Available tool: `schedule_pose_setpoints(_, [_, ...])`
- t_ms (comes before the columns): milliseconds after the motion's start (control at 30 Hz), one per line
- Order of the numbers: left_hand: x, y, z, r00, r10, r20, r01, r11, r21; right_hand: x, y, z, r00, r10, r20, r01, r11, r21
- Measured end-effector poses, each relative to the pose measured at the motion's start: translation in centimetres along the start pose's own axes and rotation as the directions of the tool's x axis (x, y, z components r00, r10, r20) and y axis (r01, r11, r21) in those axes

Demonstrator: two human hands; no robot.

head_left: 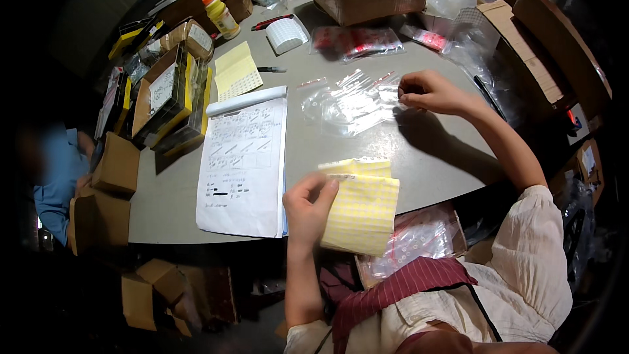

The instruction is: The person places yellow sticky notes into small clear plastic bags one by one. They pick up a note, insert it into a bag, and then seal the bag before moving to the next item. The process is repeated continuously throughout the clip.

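Yellow label paper (362, 213) is pinched in the left hand (308, 206) beside the notepad (241, 167).

A: What's along the far side of the grey table (164, 213)?
B: A large open cardboard box (377, 1), with red-and-clear plastic packets (371, 42) lying on its near side.
A: And to the left?
B: An orange-capped bottle (225, 21) of something yellow stands near a brown package (198, 40). Black-and-yellow bins (171, 101) line that edge.
A: Any paperwork?
B: A notepad (219, 216), handwritten, its top sheets folded over. A dark pen (270, 69) lies just beyond its top.
A: Who's over there?
B: A person in a blue shirt (56, 180), partly blurred, beside an open carton (116, 165).
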State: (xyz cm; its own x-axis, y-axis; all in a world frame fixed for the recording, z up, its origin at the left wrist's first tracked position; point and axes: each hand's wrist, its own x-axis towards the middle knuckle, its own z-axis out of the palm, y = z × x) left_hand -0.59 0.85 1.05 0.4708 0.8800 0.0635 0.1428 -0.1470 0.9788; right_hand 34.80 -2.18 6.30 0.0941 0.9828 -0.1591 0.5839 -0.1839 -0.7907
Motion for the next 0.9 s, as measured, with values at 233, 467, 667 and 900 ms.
schedule_pose_setpoints(233, [0.1, -0.6, -0.1, 1.0, -0.02, -0.006, 0.019, 0.995, -0.095, 1.2, 1.3, 0.9, 0.974, -0.216, -0.066, 0.147, 0.83, -0.537])
schedule_pose_setpoints(467, [0.1, -0.8, -0.2, 1.0, -0.001, -0.016, 0.0, 0.996, -0.093, 1.0, 0.7, 0.8, 0.977, -0.199, -0.083, 0.147, 0.897, -0.417])
schedule_pose_setpoints(667, [0.0, -0.7, -0.1, 0.999, -0.027, -0.024, 0.024, 0.993, -0.114, 1.2, 1.3, 0.9, 0.98, -0.188, -0.068, 0.15, 0.914, -0.376])
schedule_pose_setpoints(900, [0.1, -0.9, -0.3, 1.0, -0.027, -0.007, 0.026, 0.996, -0.089, 2.4, 3.5, -1.3, 0.985, -0.138, -0.104, 0.092, 0.928, -0.36])
